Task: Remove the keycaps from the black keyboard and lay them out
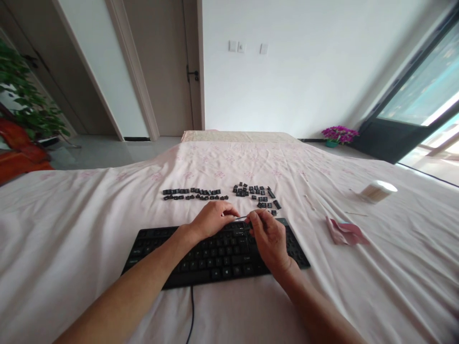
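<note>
Black plastic fills the middle of my head view, the only feed I have; the keyboard (215, 253) lies flat on a pale pink bedspread (89, 205), below both hands, its long axis running left to right across me, with the space-bar edge nearest; its cable (192, 310) comes off that near edge. My left hand (215, 217) reaches in over the far edge, thumb and fingers narrowed to a pinch; my right hand (270, 234) is curled, fingertips also closed; a thin strip (241, 218) spans the small gap between them, its own long axis roughly parallel to the keyboard's, each end apparently gripped; how firmly, I cannot tell. I judge this gap the relation that matters: the strip sits over the far row, right of the keyboard's middle; the right hand is nearer the number-pad end and the right cluster of loose keycaps (242, 193), just beyond.
</note>
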### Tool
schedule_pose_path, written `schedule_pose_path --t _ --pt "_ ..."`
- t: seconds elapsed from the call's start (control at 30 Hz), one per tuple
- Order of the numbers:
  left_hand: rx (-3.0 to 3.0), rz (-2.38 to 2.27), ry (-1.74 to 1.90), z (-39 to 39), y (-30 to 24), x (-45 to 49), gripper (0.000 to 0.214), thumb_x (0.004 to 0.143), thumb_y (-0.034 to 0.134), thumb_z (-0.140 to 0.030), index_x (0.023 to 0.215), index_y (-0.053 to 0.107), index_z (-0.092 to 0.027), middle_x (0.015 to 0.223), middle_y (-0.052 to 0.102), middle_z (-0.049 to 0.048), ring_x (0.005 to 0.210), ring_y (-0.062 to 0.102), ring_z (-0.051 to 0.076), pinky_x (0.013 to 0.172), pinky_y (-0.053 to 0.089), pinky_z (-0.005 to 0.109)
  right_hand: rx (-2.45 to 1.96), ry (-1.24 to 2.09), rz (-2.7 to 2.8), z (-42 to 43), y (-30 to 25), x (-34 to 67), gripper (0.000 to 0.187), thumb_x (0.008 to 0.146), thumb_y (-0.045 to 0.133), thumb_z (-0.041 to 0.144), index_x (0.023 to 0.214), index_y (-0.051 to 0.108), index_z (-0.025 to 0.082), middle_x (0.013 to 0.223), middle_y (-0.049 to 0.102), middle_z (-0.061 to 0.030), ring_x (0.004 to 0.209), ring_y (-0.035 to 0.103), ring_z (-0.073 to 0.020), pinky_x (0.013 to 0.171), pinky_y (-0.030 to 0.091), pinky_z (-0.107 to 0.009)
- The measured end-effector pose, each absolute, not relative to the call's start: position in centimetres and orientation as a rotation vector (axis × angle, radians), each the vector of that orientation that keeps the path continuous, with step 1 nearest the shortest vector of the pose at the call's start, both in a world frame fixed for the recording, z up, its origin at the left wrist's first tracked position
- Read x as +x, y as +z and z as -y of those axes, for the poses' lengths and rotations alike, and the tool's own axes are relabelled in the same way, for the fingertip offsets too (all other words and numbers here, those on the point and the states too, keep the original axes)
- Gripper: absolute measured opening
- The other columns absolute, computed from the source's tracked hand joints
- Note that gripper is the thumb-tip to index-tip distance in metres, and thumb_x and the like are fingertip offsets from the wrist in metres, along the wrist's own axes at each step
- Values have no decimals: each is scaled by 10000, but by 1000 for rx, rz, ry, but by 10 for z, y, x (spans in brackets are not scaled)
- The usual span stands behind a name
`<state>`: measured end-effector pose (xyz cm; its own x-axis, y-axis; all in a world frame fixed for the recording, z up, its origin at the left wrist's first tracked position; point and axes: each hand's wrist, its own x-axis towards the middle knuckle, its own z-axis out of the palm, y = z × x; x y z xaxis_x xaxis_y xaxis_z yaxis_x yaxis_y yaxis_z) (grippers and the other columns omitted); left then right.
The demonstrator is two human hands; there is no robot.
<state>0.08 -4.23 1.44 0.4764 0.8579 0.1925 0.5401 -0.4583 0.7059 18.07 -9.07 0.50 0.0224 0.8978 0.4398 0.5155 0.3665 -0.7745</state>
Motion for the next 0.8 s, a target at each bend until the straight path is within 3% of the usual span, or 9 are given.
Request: schedule_pose_path --t 0.33,0.63,0.8 --pt "2413 -1122 638 57 -2 4 152 800 660 -296 705 659 -178 766 622 13 787 575 163 724 416 237 -1122 99 2036 93 -4 166 252 930 518 335 738 618 205 700 676 -30 638 628 -139 659 446 -225" --pt "2475 -1176 689 64 -6 7 189 819 625 -351 748 628 -177 778 613 31 778 570 173 699 424 258 -1184 130 2059 93 -4 166 301 922 516 345 697 657 202 672 685 -33 599 615 -135 614 433 -224" --pt "2376 -1286 690 63 -5 7 201 762 658 -373 765 631 -174 782 647 32 767 597 188 671 429 260 -1293 69 2044 83 4 158 325 912 526 359 666 647 184 603 653 -11 557 598 -122 575 397 -213"
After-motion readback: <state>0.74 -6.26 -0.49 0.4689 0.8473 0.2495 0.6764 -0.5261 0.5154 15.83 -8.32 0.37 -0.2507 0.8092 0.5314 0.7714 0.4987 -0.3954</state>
